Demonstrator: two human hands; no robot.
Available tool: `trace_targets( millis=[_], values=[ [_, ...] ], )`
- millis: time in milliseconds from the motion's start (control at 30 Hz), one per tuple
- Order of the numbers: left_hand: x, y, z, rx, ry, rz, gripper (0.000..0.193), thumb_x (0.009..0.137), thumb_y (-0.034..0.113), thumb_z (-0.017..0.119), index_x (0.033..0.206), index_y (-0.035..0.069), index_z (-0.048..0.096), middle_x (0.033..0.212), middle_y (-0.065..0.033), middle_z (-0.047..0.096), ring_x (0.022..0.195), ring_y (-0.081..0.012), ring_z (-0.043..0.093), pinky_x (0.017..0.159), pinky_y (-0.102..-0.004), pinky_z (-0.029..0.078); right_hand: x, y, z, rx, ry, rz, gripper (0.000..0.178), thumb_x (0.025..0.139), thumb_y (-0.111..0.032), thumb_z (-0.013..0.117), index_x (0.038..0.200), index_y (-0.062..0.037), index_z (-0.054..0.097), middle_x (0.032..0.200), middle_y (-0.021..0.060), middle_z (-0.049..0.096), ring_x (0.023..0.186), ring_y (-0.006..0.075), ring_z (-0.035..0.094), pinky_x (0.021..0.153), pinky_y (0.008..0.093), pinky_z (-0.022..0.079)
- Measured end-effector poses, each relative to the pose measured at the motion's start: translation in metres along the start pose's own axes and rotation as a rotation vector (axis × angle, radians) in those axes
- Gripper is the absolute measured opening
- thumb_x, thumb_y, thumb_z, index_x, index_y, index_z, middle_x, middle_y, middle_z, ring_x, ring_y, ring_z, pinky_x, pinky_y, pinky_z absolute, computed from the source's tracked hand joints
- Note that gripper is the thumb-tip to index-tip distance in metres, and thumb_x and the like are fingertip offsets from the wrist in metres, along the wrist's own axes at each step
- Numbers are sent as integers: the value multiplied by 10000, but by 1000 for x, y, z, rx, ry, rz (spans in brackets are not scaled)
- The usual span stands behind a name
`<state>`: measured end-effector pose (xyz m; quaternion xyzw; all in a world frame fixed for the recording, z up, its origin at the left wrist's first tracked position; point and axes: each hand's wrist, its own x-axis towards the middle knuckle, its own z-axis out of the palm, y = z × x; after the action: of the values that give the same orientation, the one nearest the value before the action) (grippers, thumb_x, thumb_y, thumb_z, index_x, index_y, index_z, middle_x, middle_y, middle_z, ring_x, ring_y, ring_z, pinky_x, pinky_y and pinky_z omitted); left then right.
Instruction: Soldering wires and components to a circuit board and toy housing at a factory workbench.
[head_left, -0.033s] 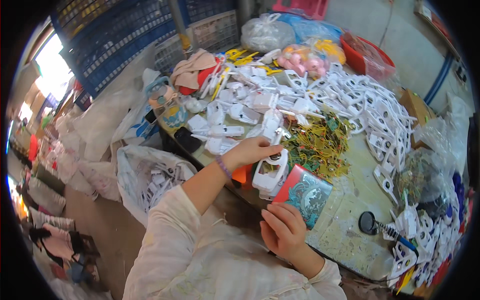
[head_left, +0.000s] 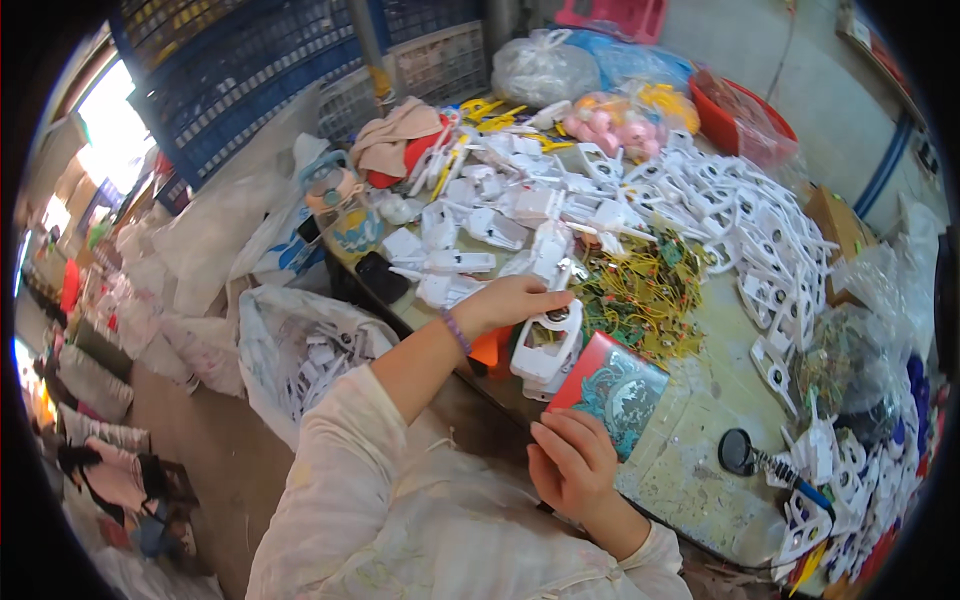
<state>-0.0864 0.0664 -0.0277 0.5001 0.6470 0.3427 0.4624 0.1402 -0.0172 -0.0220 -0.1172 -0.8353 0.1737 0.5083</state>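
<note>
Near the table's front edge, my left hand (head_left: 505,304) is closed at the top of a white plastic housing (head_left: 535,352) with a rectangular opening. My thumb lies along its upper end, and the other fingers are partly hidden behind. My right hand (head_left: 578,465) is curled with its fingers together beside the lower edge of a red and teal patterned box (head_left: 618,395). Whatever the right fingers may hold is hidden. Just beyond the housing lies a tangled pile of yellow wires with small green circuit boards (head_left: 645,290).
White plastic parts (head_left: 740,210) are heaped across the far table (head_left: 690,480). A soldering iron in its stand (head_left: 765,465) is at the right. An open white sack of parts (head_left: 270,345) stands left of the table. At the back are a red basin (head_left: 715,115) and plastic bags (head_left: 545,70).
The whole view has shifted very slightly. Both hands keep the same pose and place relative to the housing and the box.
</note>
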Motion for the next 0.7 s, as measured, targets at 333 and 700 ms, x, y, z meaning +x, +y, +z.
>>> trace_targets(
  millis=[333,700],
  values=[
    [-50,6,-9,-492,55,155,270,855,194,645,1022,-8,581,861,-16,633,782,-79,588,719,-234,481,-17,0,-13,30,89,-31,259,695,46,620,941,-29,596,884,114,598,761,290,603,662,353,511],
    [-199,-142,-176,-116,254,-113,359,814,278,645,1028,-10,618,893,-51,623,809,-120,558,709,-288,462,-40,9,-20,-116,95,40,207,798,34,466,998,-3,502,920,178,560,781,316,534,681,402,458]
  ],
)
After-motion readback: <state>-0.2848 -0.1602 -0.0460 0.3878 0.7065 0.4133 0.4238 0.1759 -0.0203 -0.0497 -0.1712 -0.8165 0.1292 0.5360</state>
